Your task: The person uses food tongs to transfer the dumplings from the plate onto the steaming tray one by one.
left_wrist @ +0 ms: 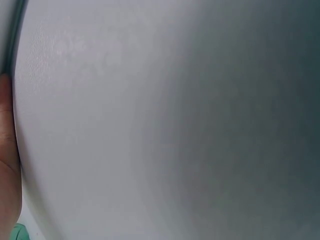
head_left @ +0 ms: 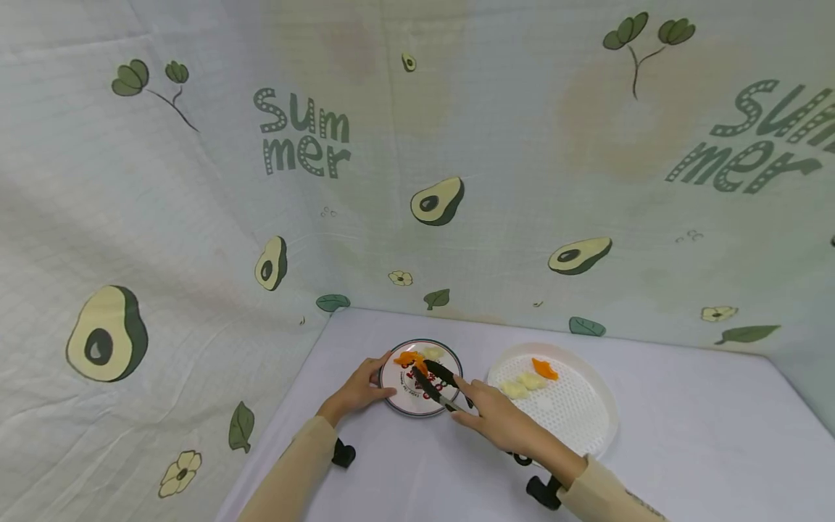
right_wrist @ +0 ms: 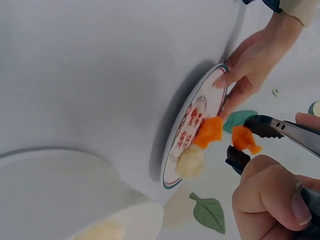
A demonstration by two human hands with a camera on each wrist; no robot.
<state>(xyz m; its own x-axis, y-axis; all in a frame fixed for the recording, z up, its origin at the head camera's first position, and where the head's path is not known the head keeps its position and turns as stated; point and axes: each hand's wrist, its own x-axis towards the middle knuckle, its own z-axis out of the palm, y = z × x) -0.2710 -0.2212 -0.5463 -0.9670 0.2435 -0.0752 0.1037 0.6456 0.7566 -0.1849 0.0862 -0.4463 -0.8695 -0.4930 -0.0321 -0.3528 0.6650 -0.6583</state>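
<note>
In the head view, my left hand (head_left: 359,390) grips the left rim of a round white plate (head_left: 414,407) with a dark-lined edge and red print, thumb on top. My right hand (head_left: 502,417) holds black-tipped metal tongs (head_left: 428,387) over the plate. The right wrist view shows an orange piece (right_wrist: 244,139) between the tong tips, held apart from the plate. On the plate lie another orange piece (right_wrist: 209,132) and a pale yellowish piece (right_wrist: 190,162). In the left wrist view, part of my left hand (left_wrist: 8,165) shows at the left border.
Right of the plate stands a white round tray (head_left: 580,417) with a dimpled base. It bears an orange piece (head_left: 544,368) and pale yellowish pieces (head_left: 523,385). A white cloth covers the table (head_left: 691,435), and avocado-printed curtains (head_left: 496,145) hang behind and at the left.
</note>
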